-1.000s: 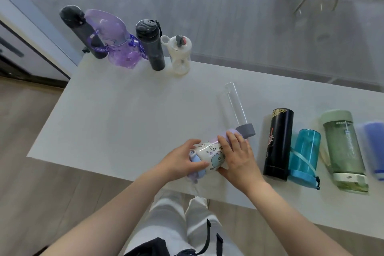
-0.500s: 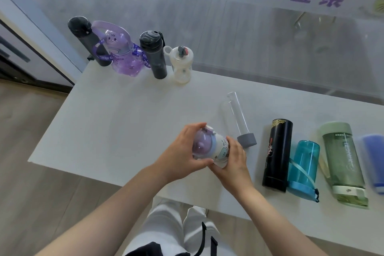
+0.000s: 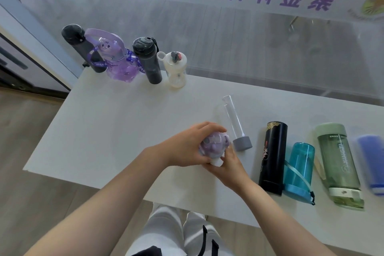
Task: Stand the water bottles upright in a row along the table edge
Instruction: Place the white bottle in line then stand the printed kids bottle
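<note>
Both your hands grip the small purple bottle [image 3: 215,146] near the tabletop's [image 3: 124,122] near edge: left hand [image 3: 187,145] steadies its lid, right hand [image 3: 230,164] supports its base for standing upright.

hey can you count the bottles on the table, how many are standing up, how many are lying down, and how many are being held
Standing in the back row: 4
Lying flat: 5
Held in both hands: 1
Total: 10

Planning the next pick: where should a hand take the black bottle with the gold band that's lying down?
Grip the black bottle around mid-barrel, from above and its left. It lies flat, and the teal bottle crowds its right side, while its left side is open table.
</note>
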{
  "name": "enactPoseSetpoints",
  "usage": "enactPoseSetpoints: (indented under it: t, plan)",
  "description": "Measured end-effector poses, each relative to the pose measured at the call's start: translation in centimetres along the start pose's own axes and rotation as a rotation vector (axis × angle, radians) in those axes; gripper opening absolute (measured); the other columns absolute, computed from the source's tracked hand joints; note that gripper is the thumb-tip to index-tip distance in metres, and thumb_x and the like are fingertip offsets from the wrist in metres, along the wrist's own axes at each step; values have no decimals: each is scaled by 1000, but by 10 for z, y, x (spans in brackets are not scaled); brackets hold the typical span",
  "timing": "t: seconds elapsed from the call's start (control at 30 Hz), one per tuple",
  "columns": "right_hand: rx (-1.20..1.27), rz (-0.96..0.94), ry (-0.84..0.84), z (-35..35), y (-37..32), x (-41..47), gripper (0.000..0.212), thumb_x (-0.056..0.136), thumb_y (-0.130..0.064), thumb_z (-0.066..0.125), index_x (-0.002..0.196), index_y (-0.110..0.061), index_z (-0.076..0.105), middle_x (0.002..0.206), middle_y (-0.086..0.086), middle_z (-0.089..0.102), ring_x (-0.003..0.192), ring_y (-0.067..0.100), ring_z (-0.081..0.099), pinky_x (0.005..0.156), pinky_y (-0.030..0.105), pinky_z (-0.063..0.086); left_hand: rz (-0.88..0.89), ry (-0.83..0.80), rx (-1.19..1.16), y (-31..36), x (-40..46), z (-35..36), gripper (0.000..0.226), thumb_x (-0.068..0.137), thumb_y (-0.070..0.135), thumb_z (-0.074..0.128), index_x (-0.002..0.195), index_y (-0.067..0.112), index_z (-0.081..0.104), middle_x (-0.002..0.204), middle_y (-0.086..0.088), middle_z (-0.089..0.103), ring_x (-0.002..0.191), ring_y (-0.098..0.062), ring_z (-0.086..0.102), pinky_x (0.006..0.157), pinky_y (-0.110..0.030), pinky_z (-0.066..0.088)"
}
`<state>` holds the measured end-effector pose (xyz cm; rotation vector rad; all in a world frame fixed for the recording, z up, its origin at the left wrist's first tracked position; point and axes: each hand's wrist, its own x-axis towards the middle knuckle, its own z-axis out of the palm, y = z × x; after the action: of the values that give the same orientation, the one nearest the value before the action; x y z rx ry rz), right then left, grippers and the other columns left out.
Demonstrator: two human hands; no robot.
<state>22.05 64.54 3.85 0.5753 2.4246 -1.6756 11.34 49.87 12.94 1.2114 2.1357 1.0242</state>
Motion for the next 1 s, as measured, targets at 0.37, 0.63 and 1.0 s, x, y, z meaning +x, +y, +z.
enactPoseSetpoints:
  t: [0.37,0.63,1.0]
  plan:
    - [47,-69,81,13,-3,12,98,76,-38,76,129,-71,0,142,-17,38,128,3,43,102,36,45,-364,-21,273,-89,-34,-7,90,81,44,69,150,34,12,159,7,14,144,-13,15,116,-29,20]
    - [85,-39,93,6,-23,62,97,83,-20,74,147,-37,3,148,-4,36,132,8,41,107,43,40,-644,22,568,-168,-21,10,69,96,44,43,152,20,10,162,-7,1,148,-26,2,119,-42,5]
    - [110,-109,219,0,-55,157,105,81,-25,75,134,-67,-5,151,1,34,135,16,41,106,51,40,-581,184,559,-194,-15,18,61,90,44,32,143,16,41,152,-10,36,139,-31,34,113,-51,20]
